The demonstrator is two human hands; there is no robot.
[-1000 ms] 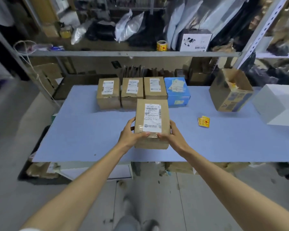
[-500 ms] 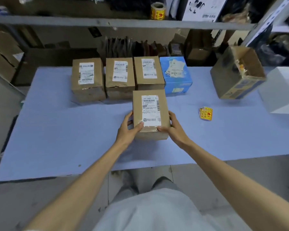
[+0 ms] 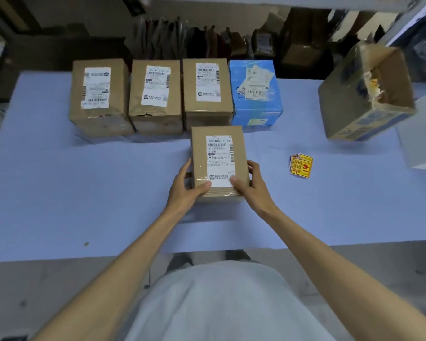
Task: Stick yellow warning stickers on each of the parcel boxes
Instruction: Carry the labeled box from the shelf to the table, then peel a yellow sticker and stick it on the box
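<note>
Head view: both hands on one brown parcel box (image 3: 218, 161) at frame centre, flat on the blue desk (image 3: 84, 193), shipping label up. Left hand (image 3: 185, 190) clamps its left side, thumb over the near top edge; right hand (image 3: 250, 187) mirrors it on the right side. Fingers curled closed around the box, nothing else in either hand. Box long axis runs away from the person, near end at the thumbs, far end just short of the back row.

Back row across the upper frame: three more brown parcels (image 3: 155, 94) side by side, then a blue parcel (image 3: 255, 92) touching the third. All label up, long axes pointing away too. No yellow sticker visible on any of them.

Yellow warning stickers (image 3: 301, 166): small fanned stack lying flat on the desk, right of centre, level with the held box, apart from it. It lies right of the right hand, so that hand is clearly nearer. Likely next: release right, reach sideways for the stack, left steadies the box.

Open torn carton (image 3: 369, 94) upper right, tilted.
</note>
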